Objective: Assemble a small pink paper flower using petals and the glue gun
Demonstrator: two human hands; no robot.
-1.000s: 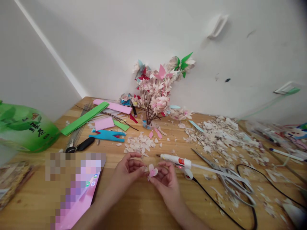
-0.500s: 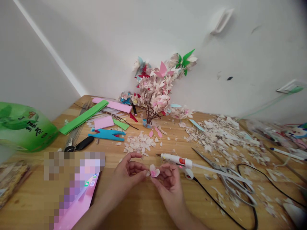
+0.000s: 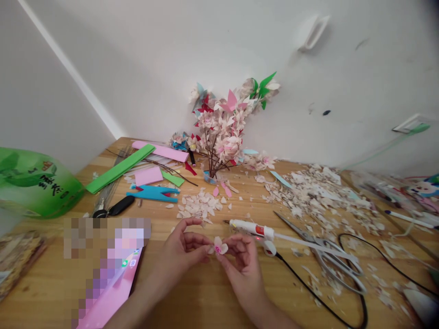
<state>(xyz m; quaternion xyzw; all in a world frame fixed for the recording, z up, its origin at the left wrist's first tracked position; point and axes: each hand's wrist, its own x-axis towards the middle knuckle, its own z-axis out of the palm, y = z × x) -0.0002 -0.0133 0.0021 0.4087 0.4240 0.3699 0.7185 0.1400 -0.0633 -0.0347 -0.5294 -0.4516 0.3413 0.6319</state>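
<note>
Both of my hands meet low over the wooden table (image 3: 206,297) and pinch a small pink-and-white paper flower (image 3: 218,246) between their fingertips. My left hand (image 3: 181,249) holds its left side and my right hand (image 3: 240,260) holds its right side. Just beyond my right hand lies a white glue gun (image 3: 252,227) with a red light, and its black cord (image 3: 346,292) trails off to the right. A pile of cut paper petals (image 3: 199,205) lies beyond my left hand.
A paper blossom branch (image 3: 222,132) stands against the wall. Scissors (image 3: 325,253) and scattered paper scraps (image 3: 318,192) lie at right. Green, pink and blue paper strips (image 3: 120,169) lie at left, with a green bag (image 3: 37,187) and a pink phone (image 3: 113,288).
The flower has been turned slightly between my fingertips, and my hands stay in the same spot. The view has shifted a little.
</note>
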